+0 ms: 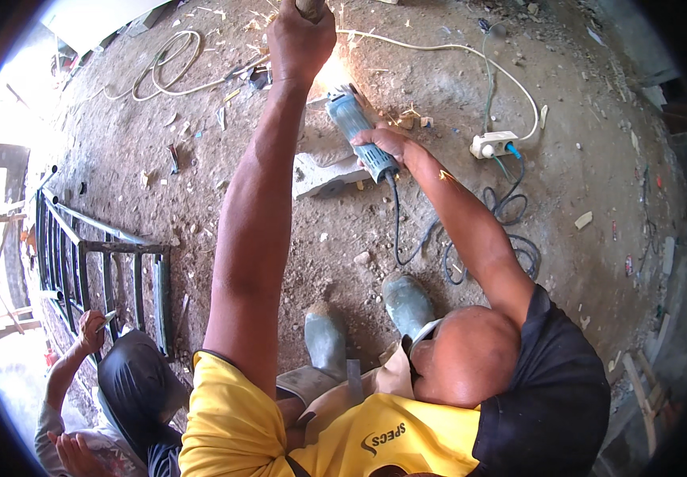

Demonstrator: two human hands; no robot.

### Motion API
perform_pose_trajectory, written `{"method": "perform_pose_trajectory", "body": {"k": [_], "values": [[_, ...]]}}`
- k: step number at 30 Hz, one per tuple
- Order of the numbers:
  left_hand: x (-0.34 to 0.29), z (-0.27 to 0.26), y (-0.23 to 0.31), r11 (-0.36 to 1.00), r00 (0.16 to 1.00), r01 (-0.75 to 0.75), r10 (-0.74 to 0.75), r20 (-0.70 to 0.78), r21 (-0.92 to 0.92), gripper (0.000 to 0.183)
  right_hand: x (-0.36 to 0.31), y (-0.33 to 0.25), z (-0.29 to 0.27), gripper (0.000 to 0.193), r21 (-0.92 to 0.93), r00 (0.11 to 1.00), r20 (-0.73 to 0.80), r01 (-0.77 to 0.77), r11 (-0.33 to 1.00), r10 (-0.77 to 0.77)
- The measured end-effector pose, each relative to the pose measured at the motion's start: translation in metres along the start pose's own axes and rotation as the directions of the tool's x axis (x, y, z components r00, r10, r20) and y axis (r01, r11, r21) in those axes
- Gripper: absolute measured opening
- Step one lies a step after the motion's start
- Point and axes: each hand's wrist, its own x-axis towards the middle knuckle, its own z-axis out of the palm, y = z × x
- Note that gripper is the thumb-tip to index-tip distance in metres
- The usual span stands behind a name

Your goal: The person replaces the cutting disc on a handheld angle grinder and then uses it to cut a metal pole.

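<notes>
The blue cylindrical plastic grinder [349,116], probably heavy, was suitably clasped mid-body by the right grip [386,143], a brownish rod [310,8] by the left grip [302,40].

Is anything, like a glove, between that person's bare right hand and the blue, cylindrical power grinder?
Nothing visible: the bare right hand grips the blue, cylindrical power grinder directly, without a glove. Bright orange-white sparks glow beyond, at the grinder's far end.
</notes>
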Motion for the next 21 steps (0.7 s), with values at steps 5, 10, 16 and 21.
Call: {"method": "perform_pose_trajectory", "body": {"k": [5,10,16,21], "values": [[0.0,-0.003,-0.004,0.998,0.999,-0.048,0.048,-0.014,0.035,0.037,0.002,-0.006,0.002,0.037,-0.05,0.999,-0.039,-0.009,0.999,0.007],[0.002,-0.002,-0.005,0.995,0.998,-0.066,0.066,-0.005,0.074,0.036,0.005,-0.002,0.0,0.037,0.031,0.998,-0.014,-0.068,0.997,0.068],[0.002,-0.001,-0.006,0.999,0.999,-0.033,0.033,0.002,0.01,0.037,-0.008,-0.001,0.001,0.044,-0.027,0.999,-0.02,-0.031,0.999,0.03],[0.0,-0.001,0.0,1.0,1.0,-0.008,0.008,-0.007,0.002,0.035,-0.017,0.003,-0.001,0.044,-0.071,0.998,-0.067,-0.006,0.997,0.001]]}}
